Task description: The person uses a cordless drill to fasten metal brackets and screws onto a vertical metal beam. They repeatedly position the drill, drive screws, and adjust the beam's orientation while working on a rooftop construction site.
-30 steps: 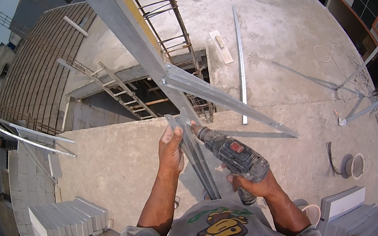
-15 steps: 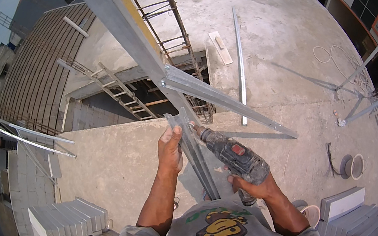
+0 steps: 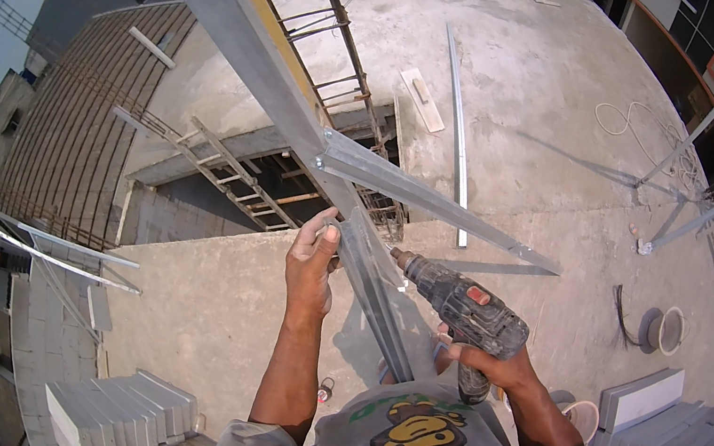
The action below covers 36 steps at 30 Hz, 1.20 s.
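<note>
My left hand (image 3: 312, 263) is closed at the upper end of a grey metal channel (image 3: 372, 297), its thumb on the near side and fingers partly hidden. This channel slopes down toward my body. My right hand (image 3: 499, 367) grips a worn, dusty cordless drill (image 3: 467, 305) by its handle. The drill's tip points up and left, just right of the channel and apart from it. Beyond my hands, a large metal beam (image 3: 246, 41) runs diagonally from the upper left. A second channel (image 3: 437, 201) is joined to it by a screw and angles off to the right.
A floor opening with a ladder (image 3: 222, 175) lies beyond my left hand. Rusty rebar (image 3: 341, 15) rises beside the beam. Stacked pale blocks (image 3: 663, 439) stand at right, and more blocks (image 3: 118, 415) at lower left. A long metal strip (image 3: 457, 131) and a float (image 3: 421, 101) lie on the concrete.
The drill has drawn back right and slightly down, away from the channel's upper end. My left hand has shifted slightly left and up. The view has moved a little.
</note>
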Each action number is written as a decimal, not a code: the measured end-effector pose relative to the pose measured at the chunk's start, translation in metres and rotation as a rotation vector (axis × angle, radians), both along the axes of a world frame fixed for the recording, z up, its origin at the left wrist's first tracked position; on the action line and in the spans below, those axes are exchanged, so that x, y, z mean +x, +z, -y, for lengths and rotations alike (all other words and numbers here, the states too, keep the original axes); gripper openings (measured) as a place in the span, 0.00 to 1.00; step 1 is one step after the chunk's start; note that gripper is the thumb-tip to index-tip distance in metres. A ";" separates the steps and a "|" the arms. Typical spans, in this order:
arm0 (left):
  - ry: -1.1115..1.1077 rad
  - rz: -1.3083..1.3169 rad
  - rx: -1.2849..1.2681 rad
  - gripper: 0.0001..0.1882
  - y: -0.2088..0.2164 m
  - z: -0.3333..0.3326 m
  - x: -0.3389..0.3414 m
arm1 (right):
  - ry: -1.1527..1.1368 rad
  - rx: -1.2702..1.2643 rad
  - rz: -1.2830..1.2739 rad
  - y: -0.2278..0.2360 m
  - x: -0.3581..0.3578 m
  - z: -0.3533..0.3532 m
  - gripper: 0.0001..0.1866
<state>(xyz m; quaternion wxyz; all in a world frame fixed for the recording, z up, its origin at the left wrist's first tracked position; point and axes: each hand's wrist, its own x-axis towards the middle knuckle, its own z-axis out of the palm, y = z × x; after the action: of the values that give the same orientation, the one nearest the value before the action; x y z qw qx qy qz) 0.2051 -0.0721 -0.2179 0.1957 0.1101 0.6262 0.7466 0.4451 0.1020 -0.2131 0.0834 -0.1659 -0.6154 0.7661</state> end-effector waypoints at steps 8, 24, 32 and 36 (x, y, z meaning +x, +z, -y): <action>-0.286 -0.265 -0.214 0.15 0.038 0.008 -0.028 | 0.001 -0.011 0.017 -0.006 0.009 0.000 0.25; -0.230 0.263 0.524 0.25 0.003 -0.009 -0.008 | -0.110 -0.114 -0.048 -0.014 -0.003 0.010 0.28; -0.263 0.368 0.443 0.27 0.006 -0.020 -0.012 | -0.158 -0.150 0.029 -0.008 0.007 0.014 0.25; -0.238 -0.020 0.142 0.24 0.009 -0.010 -0.011 | -0.174 -0.169 0.062 -0.005 0.009 0.015 0.25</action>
<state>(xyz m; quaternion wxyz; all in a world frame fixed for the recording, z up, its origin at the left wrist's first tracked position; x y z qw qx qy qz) 0.1937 -0.0618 -0.2087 0.2685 0.2046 0.5564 0.7593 0.4539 0.0869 -0.2178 0.1164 -0.2486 -0.5343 0.7995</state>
